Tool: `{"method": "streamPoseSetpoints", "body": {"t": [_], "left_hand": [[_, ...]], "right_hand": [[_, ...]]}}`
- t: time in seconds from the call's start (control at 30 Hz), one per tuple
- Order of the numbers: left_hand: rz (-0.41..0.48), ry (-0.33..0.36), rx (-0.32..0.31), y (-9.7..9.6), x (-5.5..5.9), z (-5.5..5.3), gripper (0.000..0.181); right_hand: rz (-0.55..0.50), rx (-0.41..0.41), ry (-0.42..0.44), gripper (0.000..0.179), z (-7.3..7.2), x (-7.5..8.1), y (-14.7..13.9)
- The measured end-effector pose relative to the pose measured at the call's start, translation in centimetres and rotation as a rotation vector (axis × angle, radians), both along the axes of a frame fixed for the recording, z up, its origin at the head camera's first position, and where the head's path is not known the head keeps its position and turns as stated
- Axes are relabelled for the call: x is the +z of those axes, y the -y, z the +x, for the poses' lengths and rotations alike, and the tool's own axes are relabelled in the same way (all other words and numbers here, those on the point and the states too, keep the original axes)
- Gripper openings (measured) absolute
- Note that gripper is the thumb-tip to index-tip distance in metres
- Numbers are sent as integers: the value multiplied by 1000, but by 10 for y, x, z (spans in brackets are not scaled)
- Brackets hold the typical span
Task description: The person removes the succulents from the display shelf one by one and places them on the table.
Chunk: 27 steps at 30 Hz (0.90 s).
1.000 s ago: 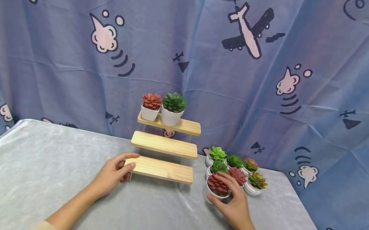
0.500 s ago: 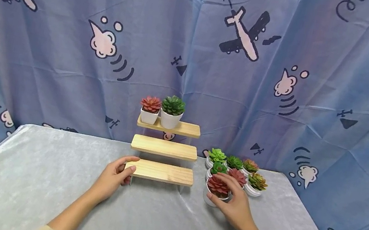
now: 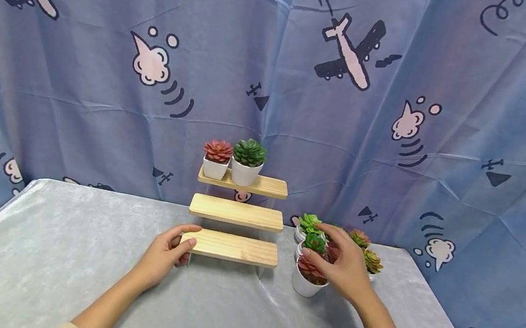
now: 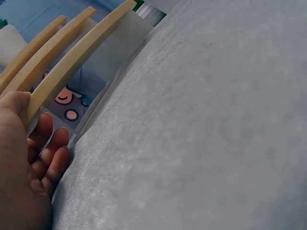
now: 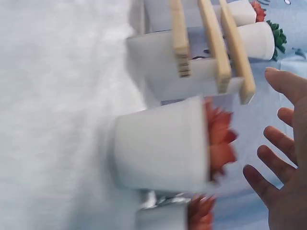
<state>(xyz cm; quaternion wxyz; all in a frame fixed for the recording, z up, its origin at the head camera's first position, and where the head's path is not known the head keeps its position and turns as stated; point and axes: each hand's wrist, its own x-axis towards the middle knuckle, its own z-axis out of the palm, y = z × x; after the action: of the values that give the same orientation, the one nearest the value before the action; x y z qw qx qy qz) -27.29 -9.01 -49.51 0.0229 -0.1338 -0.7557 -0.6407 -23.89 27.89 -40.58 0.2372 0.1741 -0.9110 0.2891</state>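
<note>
My left hand (image 3: 161,254) grips the left end of the lowest board (image 3: 233,247) of a three-tier wooden display shelf. In the left wrist view, the thumb lies on that board (image 4: 72,62) while the other fingers curl beneath it. My right hand (image 3: 350,268) hovers over a red succulent in a white pot (image 3: 307,285), its fingers spread and nothing in them. The right wrist view shows the fingers apart from this pot (image 5: 158,148). On the top board (image 3: 269,186) stand a red succulent in a square pot (image 3: 215,167) and a green succulent in a round pot (image 3: 244,172).
Behind the red succulent, several more potted succulents cluster, among them a bright green one (image 3: 309,224), a darker green one (image 3: 314,243) and a yellowish one (image 3: 372,262), partly hidden by my right hand. A blue patterned curtain (image 3: 242,38) hangs behind the grey-covered table (image 3: 88,239).
My right hand has risen off the red succulent's pot and moved back and slightly right, over the cluster. The left hand keeps its hold on the shelf. The head view has shifted slightly.
</note>
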Motion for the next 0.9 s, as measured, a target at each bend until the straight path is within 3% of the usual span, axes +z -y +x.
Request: {"method": "streamPoseSetpoints", "body": {"t": [0.3, 0.57, 0.9], "left_hand": [[7, 13, -2, 2, -1, -1, 33], [21, 14, -14, 1, -1, -2, 34], [46, 10, -19, 1, 1, -1, 33]], "right_hand": [[54, 93, -4, 57, -23, 47, 30], [32, 159, -54, 59, -52, 76, 57], [6, 196, -8, 64, -88, 107, 87]]}}
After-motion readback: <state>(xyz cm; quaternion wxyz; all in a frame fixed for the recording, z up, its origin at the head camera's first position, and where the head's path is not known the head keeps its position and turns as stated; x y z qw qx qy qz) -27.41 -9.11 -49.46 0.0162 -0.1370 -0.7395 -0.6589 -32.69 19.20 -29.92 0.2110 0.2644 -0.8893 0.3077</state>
